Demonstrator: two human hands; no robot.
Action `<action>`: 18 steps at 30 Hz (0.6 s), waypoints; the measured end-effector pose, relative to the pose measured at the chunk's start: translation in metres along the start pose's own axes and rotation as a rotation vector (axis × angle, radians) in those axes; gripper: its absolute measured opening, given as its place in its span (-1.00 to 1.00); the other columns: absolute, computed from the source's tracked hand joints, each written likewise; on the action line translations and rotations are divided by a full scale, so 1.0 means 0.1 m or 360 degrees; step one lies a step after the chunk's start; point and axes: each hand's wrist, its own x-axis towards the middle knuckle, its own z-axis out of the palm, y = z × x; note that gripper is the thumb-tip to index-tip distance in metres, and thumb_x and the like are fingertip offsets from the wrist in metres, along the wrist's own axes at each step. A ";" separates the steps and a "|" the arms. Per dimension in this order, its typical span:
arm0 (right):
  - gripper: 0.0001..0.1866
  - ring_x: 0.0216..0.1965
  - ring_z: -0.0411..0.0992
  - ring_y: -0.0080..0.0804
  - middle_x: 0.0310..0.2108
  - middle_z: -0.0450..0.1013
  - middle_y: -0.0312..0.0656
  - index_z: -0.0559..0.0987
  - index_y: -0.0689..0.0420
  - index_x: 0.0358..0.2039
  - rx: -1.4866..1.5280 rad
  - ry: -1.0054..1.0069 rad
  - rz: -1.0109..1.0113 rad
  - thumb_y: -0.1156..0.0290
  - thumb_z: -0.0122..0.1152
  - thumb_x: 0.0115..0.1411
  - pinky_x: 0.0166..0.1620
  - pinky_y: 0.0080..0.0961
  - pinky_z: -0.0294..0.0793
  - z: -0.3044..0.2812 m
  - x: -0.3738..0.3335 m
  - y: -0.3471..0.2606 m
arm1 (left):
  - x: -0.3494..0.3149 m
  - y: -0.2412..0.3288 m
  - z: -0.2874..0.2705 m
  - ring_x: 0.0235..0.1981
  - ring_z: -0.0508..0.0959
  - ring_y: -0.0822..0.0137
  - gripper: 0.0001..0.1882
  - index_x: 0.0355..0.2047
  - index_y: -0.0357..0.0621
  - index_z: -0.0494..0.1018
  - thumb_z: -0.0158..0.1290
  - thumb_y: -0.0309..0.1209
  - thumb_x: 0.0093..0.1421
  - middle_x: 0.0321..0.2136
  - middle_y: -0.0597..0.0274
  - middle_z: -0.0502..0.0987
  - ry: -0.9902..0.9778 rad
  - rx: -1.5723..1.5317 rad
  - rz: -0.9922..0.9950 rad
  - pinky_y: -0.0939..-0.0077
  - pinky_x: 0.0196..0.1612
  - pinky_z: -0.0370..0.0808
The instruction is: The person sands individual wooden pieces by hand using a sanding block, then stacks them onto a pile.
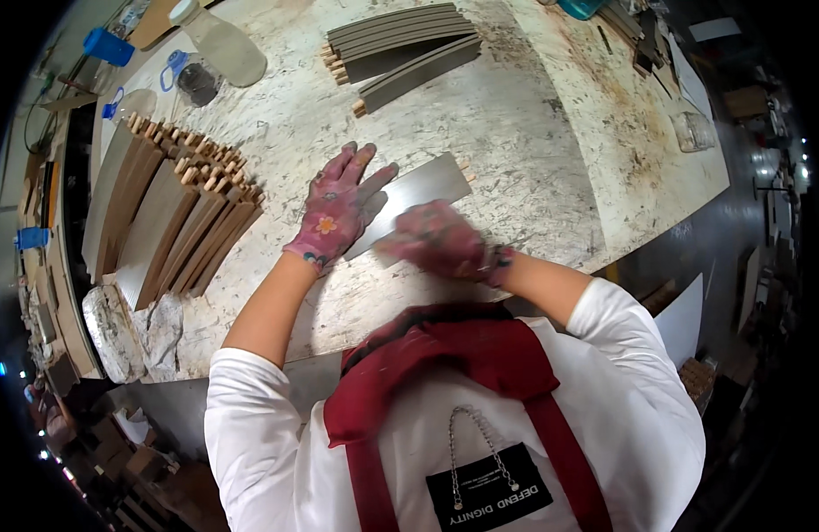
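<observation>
A flat grey panel (434, 180) lies slantwise on the worktable in front of me, with pale wooden dowels (468, 174) showing at its far right end. My left hand (334, 204), in a pink flowered glove, is spread open at the panel's left side, its thumb side against the panel. Over the panel's near part is my right hand (436, 239), gloved alike, with curled fingers. Motion blurs it, and whatever may be in its grip is hidden.
Several dowelled brown-grey panels (161, 222) stand stacked at the left. Another stack of grey slats (400, 44) lies at the far side. A large capped bottle (223, 44) and a small dark jug (196, 82) stand back left; a clear jar (691, 131) sits near the right edge.
</observation>
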 end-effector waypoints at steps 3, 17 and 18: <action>-0.72 -0.28 0.48 -0.21 -0.33 0.48 -0.23 0.61 -0.09 -0.09 -0.0151 -0.0052 0.0472 0.30 0.24 0.15 -0.24 -0.23 0.46 -0.48 -0.46 0.36 | 0.02 -0.02 0.02 0.27 0.31 -0.04 -0.54 0.16 0.29 0.49 0.09 -0.28 0.22 0.27 0.20 0.32 -0.0006 -0.0027 0.0020 0.10 0.23 0.37; -0.60 -0.11 0.48 -0.11 -0.14 0.49 -0.11 0.57 0.01 0.06 -0.0352 0.0088 0.0354 0.41 0.20 0.17 -0.06 -0.23 0.49 -0.44 -0.61 0.50 | 0.03 0.18 0.04 0.23 0.33 -0.02 -0.58 0.09 0.17 0.53 0.10 -0.23 0.21 0.20 0.08 0.38 0.0181 0.0157 -0.0051 0.07 0.25 0.27; -0.58 -0.10 0.47 -0.07 -0.12 0.49 -0.09 0.56 0.04 0.06 -0.0277 0.0125 0.0596 0.41 0.22 0.15 -0.04 -0.21 0.48 -0.57 -0.74 0.59 | 0.03 0.23 0.07 0.25 0.31 -0.01 -0.55 0.09 0.09 0.52 0.14 -0.23 0.16 0.18 0.06 0.38 0.0177 0.0182 -0.0104 0.10 0.26 0.24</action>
